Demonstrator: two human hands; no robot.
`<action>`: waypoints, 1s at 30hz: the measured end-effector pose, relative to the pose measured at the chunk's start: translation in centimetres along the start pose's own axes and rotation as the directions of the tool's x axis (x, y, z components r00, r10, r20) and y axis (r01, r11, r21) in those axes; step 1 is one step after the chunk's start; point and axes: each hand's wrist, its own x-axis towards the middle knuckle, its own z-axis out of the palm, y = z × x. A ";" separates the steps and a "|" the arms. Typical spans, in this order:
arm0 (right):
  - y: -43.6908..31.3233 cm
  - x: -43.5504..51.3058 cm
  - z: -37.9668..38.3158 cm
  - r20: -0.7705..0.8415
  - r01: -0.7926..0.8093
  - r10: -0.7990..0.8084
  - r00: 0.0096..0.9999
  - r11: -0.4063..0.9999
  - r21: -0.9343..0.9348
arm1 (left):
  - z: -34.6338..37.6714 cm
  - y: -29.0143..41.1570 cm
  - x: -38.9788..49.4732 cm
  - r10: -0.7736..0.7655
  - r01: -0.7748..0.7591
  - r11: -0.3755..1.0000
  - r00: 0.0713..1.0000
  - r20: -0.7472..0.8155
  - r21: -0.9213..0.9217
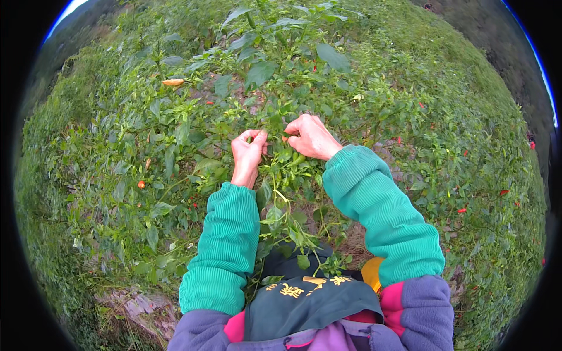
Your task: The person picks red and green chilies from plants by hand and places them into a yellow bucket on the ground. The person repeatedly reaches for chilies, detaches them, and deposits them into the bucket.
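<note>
My left hand [248,154] is raised among the leaves of a chili pepper plant [281,169], thumb pressed to the curled fingers. Whether anything is between them is hidden. Just to its right, my right hand [312,137] bends over the same plant with thumb and forefinger pinched together. A bit of orange, apparently a small chili pepper [285,138], shows at those fingertips. Below my right hand hang green chili peppers [298,159]. A leafy branch [283,197] droops between my forearms toward a dark apron [307,307] bearing yellow writing.
Dense chili plants surround me, with an orange pepper [173,82] at upper left and an orange-red one [141,184] at left. Red peppers [504,192] dot the right side. Pale ground sheeting [142,305] shows at lower left. Something yellow [372,273] is beside my right sleeve.
</note>
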 end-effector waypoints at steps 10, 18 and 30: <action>1.7 -0.9 0.8 0.125 -0.248 0.216 0.969 0.791 0.559 | -3.3 5.1 -0.7 -0.035 0.330 0.655 0.912 0.408 -0.680; 1.2 -3.0 -0.9 0.306 -0.197 -0.040 0.951 0.687 0.700 | 0.4 9.9 -4.8 0.120 0.147 0.918 0.782 0.611 -0.368; 0.6 -4.3 0.9 0.010 -0.014 0.011 1.000 0.874 0.485 | 1.2 3.9 -8.5 0.463 -0.571 0.765 0.809 0.362 0.298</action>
